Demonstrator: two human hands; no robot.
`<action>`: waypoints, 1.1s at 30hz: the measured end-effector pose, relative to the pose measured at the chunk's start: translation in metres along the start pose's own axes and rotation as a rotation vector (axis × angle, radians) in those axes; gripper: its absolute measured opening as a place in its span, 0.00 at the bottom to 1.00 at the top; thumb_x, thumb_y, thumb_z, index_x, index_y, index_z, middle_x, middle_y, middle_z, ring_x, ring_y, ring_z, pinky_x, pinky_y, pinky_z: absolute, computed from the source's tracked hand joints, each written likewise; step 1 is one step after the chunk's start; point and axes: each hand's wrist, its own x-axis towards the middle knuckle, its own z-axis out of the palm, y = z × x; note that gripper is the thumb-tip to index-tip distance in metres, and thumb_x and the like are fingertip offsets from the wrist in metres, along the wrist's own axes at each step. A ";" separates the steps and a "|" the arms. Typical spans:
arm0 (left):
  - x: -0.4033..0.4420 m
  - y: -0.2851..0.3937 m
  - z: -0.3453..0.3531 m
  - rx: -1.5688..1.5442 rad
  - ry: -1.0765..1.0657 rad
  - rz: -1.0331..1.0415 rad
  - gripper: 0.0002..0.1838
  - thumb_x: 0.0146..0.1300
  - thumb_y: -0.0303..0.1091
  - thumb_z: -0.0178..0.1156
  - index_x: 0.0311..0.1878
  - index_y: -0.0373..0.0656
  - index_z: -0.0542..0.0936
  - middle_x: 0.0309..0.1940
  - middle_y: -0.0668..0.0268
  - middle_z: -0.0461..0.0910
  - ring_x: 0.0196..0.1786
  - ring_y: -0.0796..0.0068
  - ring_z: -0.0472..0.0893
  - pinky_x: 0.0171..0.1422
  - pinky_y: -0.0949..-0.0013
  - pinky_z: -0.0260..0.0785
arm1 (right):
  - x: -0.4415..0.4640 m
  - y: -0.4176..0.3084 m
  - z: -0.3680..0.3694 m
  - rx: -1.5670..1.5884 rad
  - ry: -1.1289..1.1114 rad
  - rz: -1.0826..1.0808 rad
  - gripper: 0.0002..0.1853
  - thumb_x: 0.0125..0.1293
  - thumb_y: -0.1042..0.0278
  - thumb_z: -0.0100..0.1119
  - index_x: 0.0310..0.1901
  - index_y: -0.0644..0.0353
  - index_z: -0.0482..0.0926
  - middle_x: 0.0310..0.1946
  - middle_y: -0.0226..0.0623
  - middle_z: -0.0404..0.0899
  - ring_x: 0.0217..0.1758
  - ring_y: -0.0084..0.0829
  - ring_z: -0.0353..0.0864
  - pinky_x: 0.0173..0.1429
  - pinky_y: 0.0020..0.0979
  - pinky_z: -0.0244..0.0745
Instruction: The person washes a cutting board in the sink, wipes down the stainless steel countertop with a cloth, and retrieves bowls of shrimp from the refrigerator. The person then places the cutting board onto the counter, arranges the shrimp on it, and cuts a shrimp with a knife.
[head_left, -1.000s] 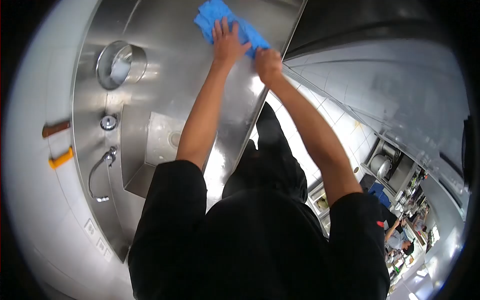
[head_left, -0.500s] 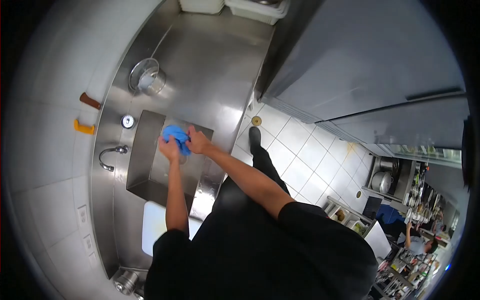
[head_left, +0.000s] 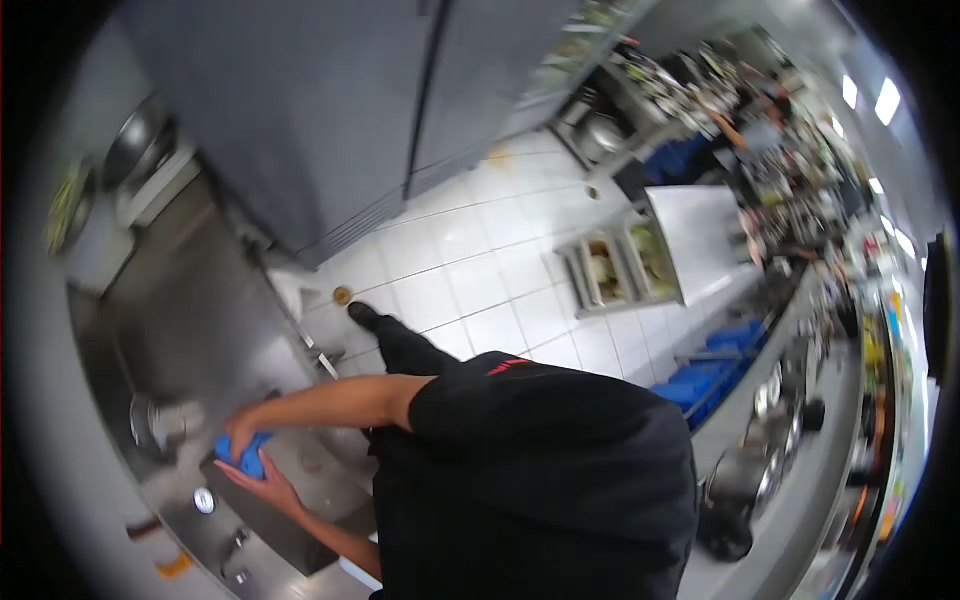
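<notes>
A crumpled blue cloth [head_left: 250, 456] is between my two hands over the near end of the steel sink [head_left: 320, 480], at the lower left. My right hand [head_left: 240, 428] presses on it from above, fingers bent and slightly blurred. My left hand [head_left: 268, 487] holds it from the other side, its fingers lying long against the cloth. A clear round container [head_left: 150, 425] sits on the counter just beyond my hands. The faucet [head_left: 236, 542] stands beside the sink.
Tall grey fridge doors [head_left: 300, 120] rise opposite the steel counter [head_left: 190, 290]. Food tubs [head_left: 605, 270] sit in an open drawer across the tiled floor [head_left: 480, 260]. Pots [head_left: 745, 475] line a counter at right. A co-worker [head_left: 755, 130] stands in the far background.
My head has turned right, so the sink and hands now appear lower left and more kitchen shows. Both hands still hold the cloth, now nearer the sink's edge by the clear container.
</notes>
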 end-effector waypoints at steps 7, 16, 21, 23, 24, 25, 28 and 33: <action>0.021 -0.077 0.032 -0.667 -0.112 -0.408 0.29 0.69 0.31 0.58 0.71 0.35 0.65 0.63 0.50 0.73 0.57 0.61 0.79 0.67 0.61 0.65 | -0.016 -0.008 0.029 0.485 0.578 -0.155 0.21 0.45 0.60 0.77 0.41 0.60 0.85 0.37 0.35 0.84 0.39 0.30 0.83 0.43 0.36 0.79; 0.015 0.031 -0.025 0.277 -0.201 0.294 0.37 0.67 0.34 0.59 0.75 0.37 0.56 0.73 0.48 0.61 0.74 0.48 0.63 0.73 0.51 0.60 | -0.040 0.028 -0.035 0.791 -0.451 -0.176 0.12 0.59 0.70 0.73 0.43 0.57 0.82 0.39 0.33 0.84 0.40 0.25 0.82 0.41 0.26 0.77; 0.019 -0.066 -0.021 0.297 -0.349 0.574 0.26 0.64 0.34 0.60 0.65 0.43 0.72 0.67 0.48 0.67 0.69 0.42 0.68 0.72 0.48 0.62 | 0.000 0.029 0.002 0.539 -0.916 -0.156 0.09 0.63 0.69 0.67 0.44 0.53 0.81 0.35 0.28 0.81 0.34 0.21 0.77 0.33 0.23 0.71; 0.026 -0.076 -0.047 0.346 -0.374 0.645 0.27 0.61 0.32 0.61 0.65 0.46 0.73 0.64 0.51 0.70 0.67 0.45 0.70 0.69 0.48 0.66 | 0.008 0.017 0.028 0.519 -1.013 -0.194 0.07 0.65 0.68 0.65 0.44 0.51 0.80 0.33 0.25 0.79 0.30 0.18 0.75 0.28 0.22 0.68; 0.026 -0.093 -0.056 0.460 -0.420 0.611 0.29 0.59 0.33 0.61 0.67 0.48 0.72 0.63 0.52 0.71 0.66 0.46 0.71 0.67 0.50 0.69 | 0.010 0.013 0.034 0.511 -1.005 -0.186 0.06 0.66 0.67 0.64 0.44 0.51 0.80 0.32 0.24 0.78 0.29 0.17 0.73 0.26 0.21 0.67; 0.033 -0.088 -0.065 0.514 -0.408 0.629 0.31 0.58 0.32 0.61 0.67 0.49 0.71 0.59 0.53 0.73 0.63 0.48 0.73 0.64 0.53 0.72 | 0.006 0.002 0.036 0.467 -0.895 -0.141 0.06 0.64 0.67 0.65 0.42 0.50 0.80 0.30 0.24 0.76 0.27 0.17 0.71 0.24 0.23 0.65; 0.046 -0.074 -0.076 0.840 -0.474 0.529 0.22 0.58 0.30 0.59 0.57 0.44 0.73 0.53 0.53 0.74 0.58 0.56 0.76 0.60 0.62 0.75 | -0.010 -0.043 0.029 0.045 -0.515 -0.239 0.16 0.60 0.57 0.68 0.46 0.55 0.80 0.29 0.29 0.80 0.27 0.25 0.77 0.27 0.33 0.73; 0.065 -0.049 -0.089 0.971 -0.494 0.156 0.14 0.64 0.29 0.57 0.49 0.43 0.66 0.41 0.52 0.80 0.38 0.53 0.86 0.35 0.58 0.81 | 0.016 -0.079 0.039 -0.530 -0.124 -0.882 0.17 0.56 0.58 0.65 0.41 0.62 0.81 0.40 0.55 0.83 0.45 0.56 0.81 0.49 0.49 0.77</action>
